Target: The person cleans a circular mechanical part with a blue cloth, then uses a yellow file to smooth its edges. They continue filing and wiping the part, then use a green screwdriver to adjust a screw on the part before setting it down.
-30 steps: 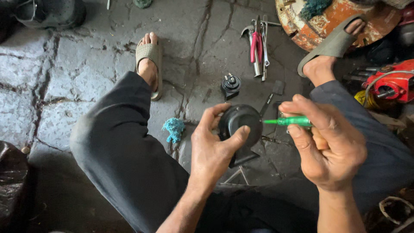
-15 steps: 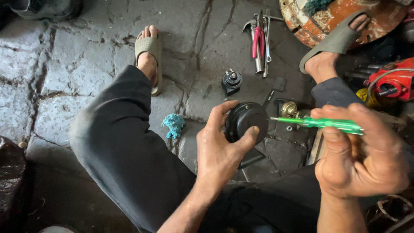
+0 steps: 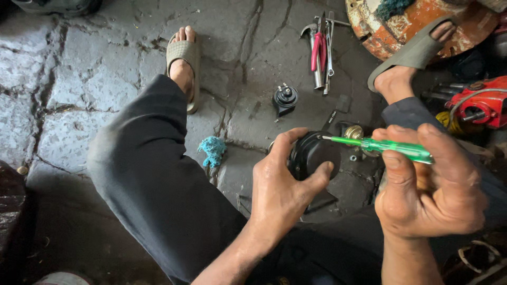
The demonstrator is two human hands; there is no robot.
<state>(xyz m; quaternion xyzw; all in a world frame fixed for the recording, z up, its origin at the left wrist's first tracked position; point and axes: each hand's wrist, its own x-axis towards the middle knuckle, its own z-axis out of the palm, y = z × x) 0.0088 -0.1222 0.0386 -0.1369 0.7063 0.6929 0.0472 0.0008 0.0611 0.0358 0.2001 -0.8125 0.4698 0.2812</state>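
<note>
Holding round black part (image 3: 312, 154) in left hand (image 3: 280, 190), grip closed; right hand (image 3: 430, 198) grips green screwdriver (image 3: 391, 148), tip at part's rim

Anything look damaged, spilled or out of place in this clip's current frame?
Mostly wear rather than mishap. The stone floor is cracked. A rusty orange disc has a sandalled foot resting on it. A scrap of blue rag lies loose by the knee. The left hand grips a black round part; the right hand holds a green screwdriver.
</note>
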